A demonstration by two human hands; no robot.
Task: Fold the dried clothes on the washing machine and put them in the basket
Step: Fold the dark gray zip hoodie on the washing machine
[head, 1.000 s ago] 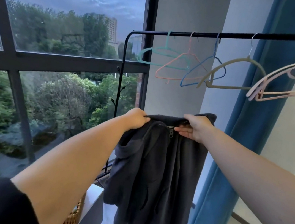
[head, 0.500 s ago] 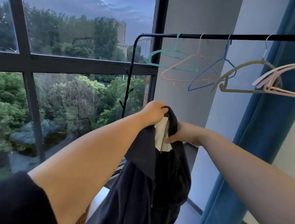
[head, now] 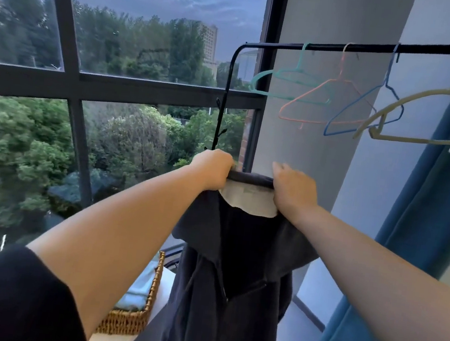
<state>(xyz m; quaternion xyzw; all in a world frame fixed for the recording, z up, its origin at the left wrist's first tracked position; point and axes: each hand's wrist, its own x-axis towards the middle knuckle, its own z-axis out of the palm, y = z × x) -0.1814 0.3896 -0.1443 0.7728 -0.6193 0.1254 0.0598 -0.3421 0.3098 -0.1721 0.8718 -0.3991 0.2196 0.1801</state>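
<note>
Hangs limp in the air, above and right of the basket (head: 140, 318): a dark jacket (head: 230, 298), gripped along its top edge. Clenched round the left end of that edge: left hand (head: 212, 171). Curled over the right end: right hand (head: 293, 193). Between the two hands, a short taut span of cloth, with a white patch (head: 248, 201) just under it (label or lining, hard to tell). Below the grip, drapes in loose folds, zip (head: 224, 292) down the middle, lower part cut off at the bottom of the view.

Looks soft and floppy, probably thick enough to carry some weight. No stiffness to keep a shape, so likely to sag wherever unsupported. Neither fragile nor slippery, judging by the matte weave. Best taken at firm seams, collar, shoulders or hem, with hands spread wide, then laid flat for folding.

Near left, low down: the wicker basket with a folded teal cloth (head: 138, 287) already inside, on a pale surface (head: 168, 279) (probably the washing machine, mostly hidden). Far right, overhead: black rail (head: 346, 48) with bare hangers (head: 306, 95).
</note>
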